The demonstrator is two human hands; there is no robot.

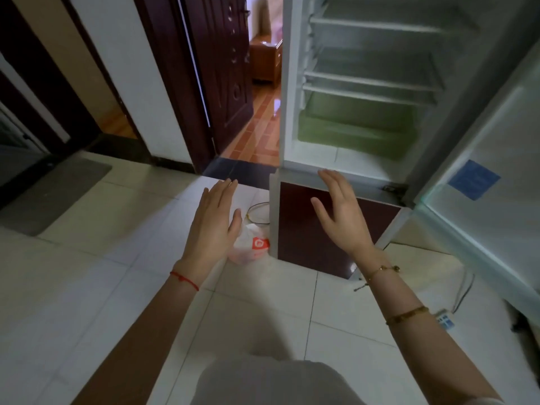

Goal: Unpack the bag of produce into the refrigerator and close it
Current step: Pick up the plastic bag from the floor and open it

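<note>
Both hands out in front, palms down, fingers straight and relaxed, holding nothing. Left hand [214,217] hovers over the white floor tiles [87,273], red string around its wrist; right hand [340,211] sits in front of the refrigerator [287,112], gold bracelets on that wrist and forearm. The bag of produce [252,247], a white plastic bag with an orange-red logo, lies on the floor just beside the fridge's lower left corner, partly hidden behind the left hand; neither hand touches it. Contents of the bag can't be made out. Upper fridge door [482,171] stands wide open to the right, blue sticker [473,179] on its inner face. Inside: several white shelves [371,80] and a green crisper drawer [350,127] at the bottom of the compartment, no food visible on them. Lower fridge door [309,229] is dark maroon and closed. A thin cable [257,213] loops on the floor behind the bag. Dark wooden room door [222,83] stands open to the left of the fridge, orange tiled floor beyond it. Grey mat [55,194] on the floor far left. A power strip [445,318] lies on the floor at right, near the right forearm.
</note>
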